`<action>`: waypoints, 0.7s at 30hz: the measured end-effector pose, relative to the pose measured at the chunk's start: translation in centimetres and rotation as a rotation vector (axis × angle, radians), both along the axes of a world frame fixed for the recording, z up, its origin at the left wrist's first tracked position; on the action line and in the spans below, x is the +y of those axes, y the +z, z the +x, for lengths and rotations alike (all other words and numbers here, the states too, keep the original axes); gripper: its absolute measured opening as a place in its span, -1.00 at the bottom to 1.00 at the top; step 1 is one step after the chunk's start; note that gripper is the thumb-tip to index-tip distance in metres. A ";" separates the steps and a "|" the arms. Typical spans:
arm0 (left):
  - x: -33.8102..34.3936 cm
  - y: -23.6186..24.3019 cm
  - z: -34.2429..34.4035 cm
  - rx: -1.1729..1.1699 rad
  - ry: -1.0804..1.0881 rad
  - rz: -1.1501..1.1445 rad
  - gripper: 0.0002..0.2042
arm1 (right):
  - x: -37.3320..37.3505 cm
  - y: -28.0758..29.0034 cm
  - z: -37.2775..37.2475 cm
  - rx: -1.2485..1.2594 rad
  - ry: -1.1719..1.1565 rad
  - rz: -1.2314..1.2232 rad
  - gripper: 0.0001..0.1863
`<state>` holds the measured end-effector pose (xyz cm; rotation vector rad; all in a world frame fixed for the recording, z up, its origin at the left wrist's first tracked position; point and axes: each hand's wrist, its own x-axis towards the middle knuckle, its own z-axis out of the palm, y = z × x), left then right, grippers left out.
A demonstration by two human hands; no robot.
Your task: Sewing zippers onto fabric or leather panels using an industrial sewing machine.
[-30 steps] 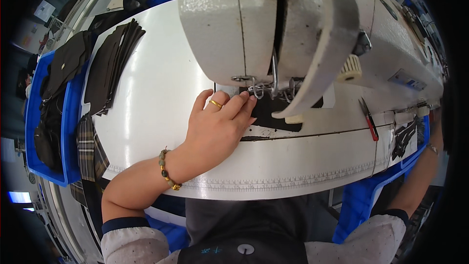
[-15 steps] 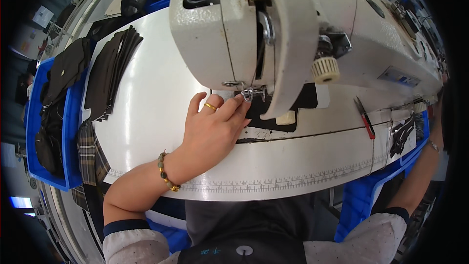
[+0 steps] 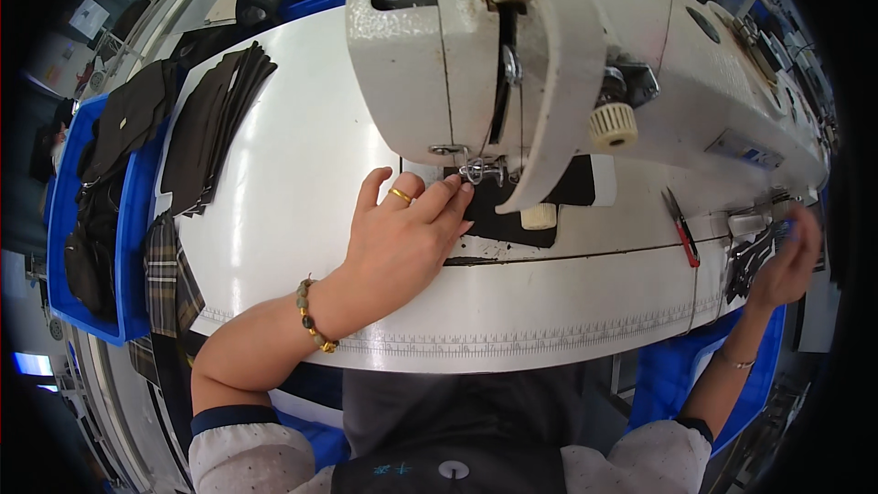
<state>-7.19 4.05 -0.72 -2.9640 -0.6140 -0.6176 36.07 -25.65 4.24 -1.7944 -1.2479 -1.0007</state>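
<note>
Fabric (image 3: 498, 223) lies just right of the left hand (image 3: 400, 236), whose spread fingers touch it.

The left forearm (image 3: 256, 343) slants in from the lower left, and the left hand (image 3: 402, 238) is palm down, fingers forward, little finger apart. The right forearm (image 3: 727, 389) angles upward, the right hand (image 3: 788, 261) blurred, fingers apparently loosely bent.

The sewing machine (image 3: 573, 64), stacked dark fabric pieces (image 3: 212, 123) and blue bin (image 3: 134, 238) show a sewing workshop.
</note>
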 end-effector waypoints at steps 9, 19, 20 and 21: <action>-0.7 0.7 -0.7 -0.042 -0.100 0.129 -0.69 | 17.1 -4.8 -14.8 -0.455 0.607 -0.751 -0.57; -4.6 0.5 -2.1 -0.052 -0.628 0.133 -0.68 | 15.1 0.2 -26.0 -0.221 0.758 -0.857 -0.63; -4.8 0.4 -2.4 0.072 -0.563 -0.049 -0.64 | 15.5 0.1 -26.7 -0.194 0.784 -0.829 -0.63; -4.9 0.2 -2.7 0.196 -0.493 -0.231 -0.59 | 15.9 0.1 -27.3 -0.166 0.810 -0.800 -0.63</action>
